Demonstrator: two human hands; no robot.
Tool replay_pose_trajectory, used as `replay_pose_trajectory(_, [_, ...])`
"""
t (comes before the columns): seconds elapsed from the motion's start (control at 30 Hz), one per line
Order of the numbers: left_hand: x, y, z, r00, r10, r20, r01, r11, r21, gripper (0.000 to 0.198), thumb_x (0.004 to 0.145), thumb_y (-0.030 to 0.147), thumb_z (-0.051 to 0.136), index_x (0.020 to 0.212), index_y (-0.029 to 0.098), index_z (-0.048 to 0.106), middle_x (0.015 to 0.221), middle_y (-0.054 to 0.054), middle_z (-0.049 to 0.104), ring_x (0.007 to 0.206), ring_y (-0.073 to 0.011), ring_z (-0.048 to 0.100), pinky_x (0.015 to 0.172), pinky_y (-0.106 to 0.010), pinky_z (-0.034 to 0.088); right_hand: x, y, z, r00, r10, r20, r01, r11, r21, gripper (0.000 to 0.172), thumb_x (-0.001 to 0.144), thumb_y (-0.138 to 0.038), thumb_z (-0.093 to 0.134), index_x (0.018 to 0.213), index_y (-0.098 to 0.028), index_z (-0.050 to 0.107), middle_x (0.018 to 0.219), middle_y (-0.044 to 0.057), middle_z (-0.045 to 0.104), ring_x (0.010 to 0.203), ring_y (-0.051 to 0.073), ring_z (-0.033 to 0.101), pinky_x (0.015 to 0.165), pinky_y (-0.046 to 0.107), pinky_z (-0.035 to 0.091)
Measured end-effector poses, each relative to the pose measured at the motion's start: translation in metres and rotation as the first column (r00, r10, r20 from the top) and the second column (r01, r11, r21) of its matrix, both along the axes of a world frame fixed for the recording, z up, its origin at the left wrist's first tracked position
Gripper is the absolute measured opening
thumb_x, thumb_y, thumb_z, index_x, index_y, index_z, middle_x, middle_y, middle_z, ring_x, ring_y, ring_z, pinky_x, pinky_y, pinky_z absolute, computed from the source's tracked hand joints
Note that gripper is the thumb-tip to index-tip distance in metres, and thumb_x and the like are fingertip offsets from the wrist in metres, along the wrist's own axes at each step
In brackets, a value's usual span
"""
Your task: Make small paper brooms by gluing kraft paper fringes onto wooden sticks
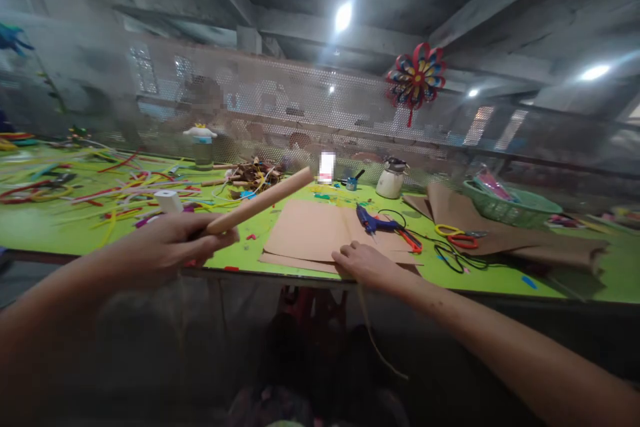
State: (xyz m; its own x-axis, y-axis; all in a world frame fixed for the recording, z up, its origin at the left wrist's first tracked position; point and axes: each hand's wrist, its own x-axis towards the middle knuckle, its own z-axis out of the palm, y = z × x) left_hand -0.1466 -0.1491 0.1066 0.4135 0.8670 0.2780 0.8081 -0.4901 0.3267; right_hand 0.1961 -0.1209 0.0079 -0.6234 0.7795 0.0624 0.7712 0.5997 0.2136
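Note:
My left hand is closed around one end of a tan rolled tube, held tilted above the table's front edge. My right hand lies with curled fingers on brown paper sheets at that edge. A thin pale strip comes out from under this hand and hangs below the table; its fainter upper part crosses the sheets. On the right part of the sheets rests a blue glue gun, beside an orange-handled tool that I cannot make out fully.
Scissors lie on crumpled brown paper at right, in front of a green basket. A black cord loops nearby. Coloured pipe cleaners cover the left side. A twig pile and a white jar stand behind.

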Motion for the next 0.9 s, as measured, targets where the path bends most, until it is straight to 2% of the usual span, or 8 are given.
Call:
replay_pose_trajectory(0.07, [0.021, 0.018, 0.004, 0.997, -0.055, -0.052, 0.050, 0.995, -0.088, 0.047, 0.079, 0.061, 0.038, 0.081, 0.020, 0.061, 0.060, 0.002, 0.056, 0.055, -0.0140, 0.051, 0.050, -0.021, 0.036, 0.005, -0.004, 0.001, 0.999, -0.006, 0.032, 0.006, 1.000, 0.006, 0.020, 0.092, -0.023, 0.041, 0.102, -0.015, 0.057, 0.089, 0.013, 0.061, 0.085, 0.024, 0.053, 0.069, 0.030, 0.038])
replay_pose_trajectory(0.27, [0.081, 0.082, -0.011, 0.957, -0.179, -0.230, 0.187, 0.982, 0.014, 0.046, 0.088, 0.056, 0.030, 0.083, 0.018, 0.056, 0.069, -0.001, 0.056, 0.059, -0.0145, 0.049, 0.053, -0.024, 0.030, 0.018, -0.008, -0.009, 1.000, 0.008, 0.013, -0.009, 0.997, 0.082, 0.021, 0.093, -0.022, 0.039, 0.099, -0.017, 0.058, 0.087, 0.011, 0.061, 0.084, 0.022, 0.052, 0.071, 0.031, 0.039])
replay_pose_trajectory(0.4, [0.108, 0.116, -0.037, 0.958, -0.162, -0.239, 0.186, 0.979, 0.084, 0.040, 0.091, 0.047, 0.029, 0.083, 0.018, 0.055, 0.069, -0.003, 0.057, 0.060, -0.0149, 0.049, 0.053, -0.024, 0.029, 0.030, -0.009, -0.016, 0.960, 0.053, -0.274, -0.043, 0.998, 0.044, 0.021, 0.093, -0.026, 0.041, 0.091, -0.019, 0.060, 0.092, 0.008, 0.062, 0.091, 0.020, 0.053, 0.078, 0.031, 0.042])
replay_pose_trajectory(0.53, [0.119, 0.134, -0.067, 0.957, -0.135, -0.257, 0.191, 0.959, 0.209, 0.037, 0.091, 0.043, 0.034, 0.081, 0.017, 0.057, 0.082, -0.007, 0.060, 0.070, -0.0168, 0.053, 0.058, -0.025, 0.033, 0.058, -0.017, -0.025, 0.823, 0.062, -0.564, -0.076, 0.997, 0.000, 0.020, 0.091, -0.028, 0.043, 0.096, -0.021, 0.062, 0.105, 0.009, 0.062, 0.103, 0.020, 0.053, 0.086, 0.031, 0.044])
replay_pose_trajectory(0.7, [0.120, 0.134, -0.091, 0.939, -0.189, -0.287, 0.272, 0.919, 0.285, 0.032, 0.090, 0.038, 0.036, 0.084, 0.017, 0.059, 0.085, -0.008, 0.060, 0.073, -0.0176, 0.054, 0.061, -0.027, 0.035, 0.150, -0.028, -0.025, 0.858, -0.175, -0.483, 0.163, 0.984, -0.066, 0.028, 0.088, -0.034, 0.041, 0.082, -0.024, 0.067, 0.096, 0.011, 0.067, 0.093, 0.024, 0.060, 0.081, 0.038, 0.046])
replay_pose_trajectory(0.77, [0.119, 0.131, -0.094, 0.933, -0.216, -0.287, 0.298, 0.912, 0.282, 0.030, 0.090, 0.036, 0.036, 0.083, 0.017, 0.059, 0.083, -0.008, 0.060, 0.074, -0.0178, 0.054, 0.063, -0.027, 0.035, 0.196, -0.031, -0.010, 0.851, -0.447, -0.276, 0.418, 0.894, -0.159, 0.032, 0.083, -0.039, 0.048, 0.059, -0.023, 0.064, 0.066, 0.010, 0.065, 0.063, 0.023, 0.061, 0.060, 0.037, 0.045])
replay_pose_trajectory(0.8, [0.119, 0.130, -0.095, 0.933, -0.221, -0.283, 0.300, 0.913, 0.278, 0.030, 0.090, 0.035, 0.036, 0.082, 0.017, 0.059, 0.082, -0.007, 0.060, 0.073, -0.0177, 0.054, 0.063, -0.027, 0.035, 0.215, -0.032, 0.001, 0.782, -0.598, -0.175, 0.579, 0.801, -0.150, 0.036, 0.078, -0.042, 0.053, 0.048, -0.023, 0.058, 0.054, 0.011, 0.061, 0.051, 0.022, 0.058, 0.052, 0.036, 0.042])
replay_pose_trajectory(0.9, [0.118, 0.130, -0.096, 0.932, -0.231, -0.278, 0.301, 0.922, 0.243, 0.028, 0.089, 0.033, 0.038, 0.082, 0.017, 0.060, 0.081, -0.007, 0.060, 0.072, -0.0172, 0.053, 0.062, -0.026, 0.035, 0.234, -0.035, 0.040, 0.702, -0.690, -0.176, 0.688, 0.721, -0.079, 0.036, 0.077, -0.044, 0.055, 0.047, -0.024, 0.059, 0.055, 0.016, 0.062, 0.047, 0.023, 0.057, 0.047, 0.036, 0.035])
